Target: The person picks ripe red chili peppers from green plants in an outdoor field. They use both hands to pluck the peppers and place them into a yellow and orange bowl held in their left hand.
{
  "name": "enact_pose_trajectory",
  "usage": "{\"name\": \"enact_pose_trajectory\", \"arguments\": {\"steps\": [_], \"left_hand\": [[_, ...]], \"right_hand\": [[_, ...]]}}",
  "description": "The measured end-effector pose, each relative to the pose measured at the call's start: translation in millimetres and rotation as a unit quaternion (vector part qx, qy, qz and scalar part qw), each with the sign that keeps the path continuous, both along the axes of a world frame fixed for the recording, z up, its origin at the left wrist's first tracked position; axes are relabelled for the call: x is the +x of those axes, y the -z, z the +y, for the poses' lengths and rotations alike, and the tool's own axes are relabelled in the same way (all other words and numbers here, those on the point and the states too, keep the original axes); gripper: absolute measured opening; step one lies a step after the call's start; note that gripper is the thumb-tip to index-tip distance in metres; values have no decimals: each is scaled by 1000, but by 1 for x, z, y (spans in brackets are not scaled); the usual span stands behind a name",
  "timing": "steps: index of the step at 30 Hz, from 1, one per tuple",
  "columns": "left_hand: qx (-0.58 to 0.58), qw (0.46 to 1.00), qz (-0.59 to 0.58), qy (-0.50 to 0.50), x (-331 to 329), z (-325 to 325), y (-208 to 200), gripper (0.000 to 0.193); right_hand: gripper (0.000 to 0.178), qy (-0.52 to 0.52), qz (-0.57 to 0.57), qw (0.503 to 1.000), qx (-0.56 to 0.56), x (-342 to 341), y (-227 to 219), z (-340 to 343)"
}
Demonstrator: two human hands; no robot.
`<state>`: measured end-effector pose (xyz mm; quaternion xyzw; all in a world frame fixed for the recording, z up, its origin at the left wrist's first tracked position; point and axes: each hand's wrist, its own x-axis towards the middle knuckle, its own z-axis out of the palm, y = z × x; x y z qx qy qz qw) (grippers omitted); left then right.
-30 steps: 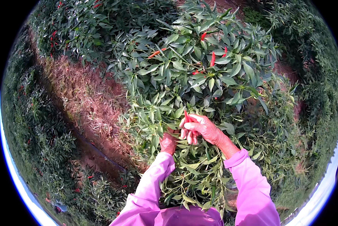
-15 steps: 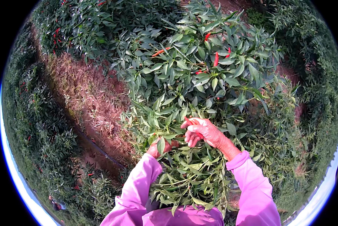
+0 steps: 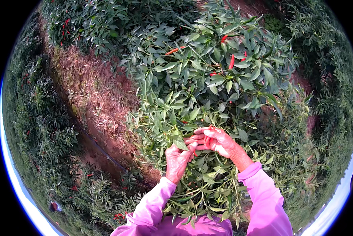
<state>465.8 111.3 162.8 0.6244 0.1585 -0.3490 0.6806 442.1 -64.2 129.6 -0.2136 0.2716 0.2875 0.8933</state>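
Observation:
My right hand [image 3: 222,145] has its fingers loosely curled around red chili peppers [image 3: 207,141], with its palm side turned toward my left hand. Close against its fingertips, my left hand [image 3: 177,162] pinches a small red chili pepper [image 3: 195,152] between thumb and fingers. A green leaf [image 3: 179,142] partly covers the left fingertips. Both hands are over the leafy chili plant [image 3: 208,173]. Farther up on the same growth hang more ripe chilies, among them an upright red chili [image 3: 231,61] and an orange-red chili [image 3: 175,50].
Dry straw and reddish soil [image 3: 99,94] form a strip to the left, with a thin dark hose [image 3: 105,153] along it. Dense rows of chili plants [image 3: 31,118] stand on both sides. Leafy branches [image 3: 192,196] reach close to my body. Some red chilies [image 3: 119,216] show at lower left.
My left hand has come up out of the leaves toward the right hand, now with a red chili in its fingertips. The right hand has turned, showing more of the chilies it holds.

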Motion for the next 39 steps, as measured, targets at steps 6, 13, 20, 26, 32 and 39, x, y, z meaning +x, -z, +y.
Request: {"name": "enact_pose_trajectory", "arguments": {"steps": [6,13,20,26,32,39], "left_hand": [[-15,999,-38,-15,-16,-24,27,24],[92,993,77,-21,-37,3,63,24],[75,986,139,-55,-44,-17,105,25],[74,992,76,-62,-38,-26,115,20],[127,986,-79,68,-46,-14,139,20],[263,876,-224,335,-49,-4,140,30]], "right_hand": [[33,37,53,998,-11,-13,12,-7],[25,115,57,990,-62,-24,21,-17],[24,58,70,988,-127,-25,19,-14],[23,-1,93,977,-193,-25,16,-11],[20,-159,101,889,-418,-37,33,-3],[19,-169,46,832,-526,-58,67,-1]]}}
